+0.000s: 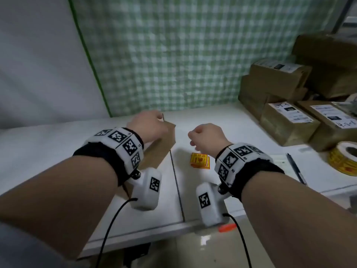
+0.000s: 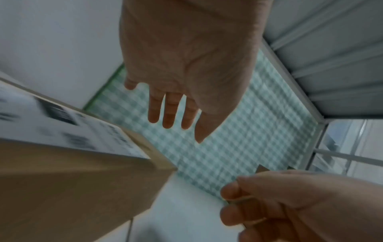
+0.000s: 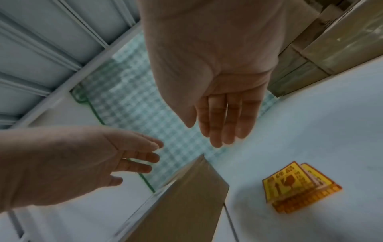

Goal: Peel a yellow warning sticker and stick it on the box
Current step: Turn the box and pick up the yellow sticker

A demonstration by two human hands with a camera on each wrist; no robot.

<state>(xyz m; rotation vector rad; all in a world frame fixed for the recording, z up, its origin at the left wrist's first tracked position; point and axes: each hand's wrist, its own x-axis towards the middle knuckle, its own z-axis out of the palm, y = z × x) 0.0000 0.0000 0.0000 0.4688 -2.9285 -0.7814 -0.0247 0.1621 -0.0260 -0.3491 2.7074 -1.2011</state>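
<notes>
both hands are empty, fingers relaxed — the left hand (image 1: 149,125) hovers over the box (image 1: 164,144), the right hand (image 1: 207,137) above the stack of yellow stickers (image 1: 200,161) lying on the worktop (image 1: 222,120) just right of the box. nothing peeled yet. likely risks: the thin stack sliding under a fingernail, several sheets lifting together, or the sticker curling onto itself before it reaches the cardboard.

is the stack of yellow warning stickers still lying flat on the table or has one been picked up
Lying on the table. The sticker stack rests on the white table, slightly fanned, and neither the right hand nor the left hand touches it.
</notes>
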